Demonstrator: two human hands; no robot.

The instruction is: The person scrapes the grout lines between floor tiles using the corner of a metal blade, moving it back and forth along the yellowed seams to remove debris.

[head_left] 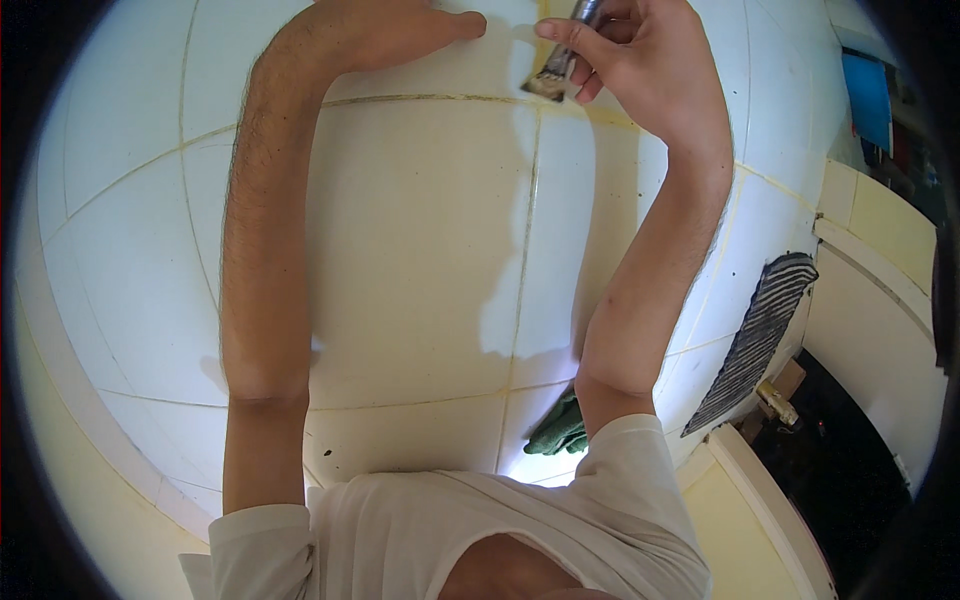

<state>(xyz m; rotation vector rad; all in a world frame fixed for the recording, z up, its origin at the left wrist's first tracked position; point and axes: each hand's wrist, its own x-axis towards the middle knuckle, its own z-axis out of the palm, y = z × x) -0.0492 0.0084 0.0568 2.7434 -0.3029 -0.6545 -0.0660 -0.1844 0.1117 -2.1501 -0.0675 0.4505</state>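
My right hand [640,60] is at the top of the head view, its thumb and fingers closed round a small brush [560,65]. The brush has a metallic handle part and short, pale, worn bristles. Its bristle end hangs tilted over the tiles near a grout line; whether it touches them I cannot tell. Left of it, my left hand [385,35] is over the tiles with its thumb stretched out toward the brush. The upper edge of the picture cuts off its other fingers. White tiled floor [420,240] with yellowish grout lines lies under both hands.
A dark green cloth [560,428] lies by my right elbow. A black-and-white striped mat [755,340] is farther right. Beyond it are a pale raised edge [870,265], a dark recess [830,450] and a blue object [866,100]. A pale wall base curves along the left.
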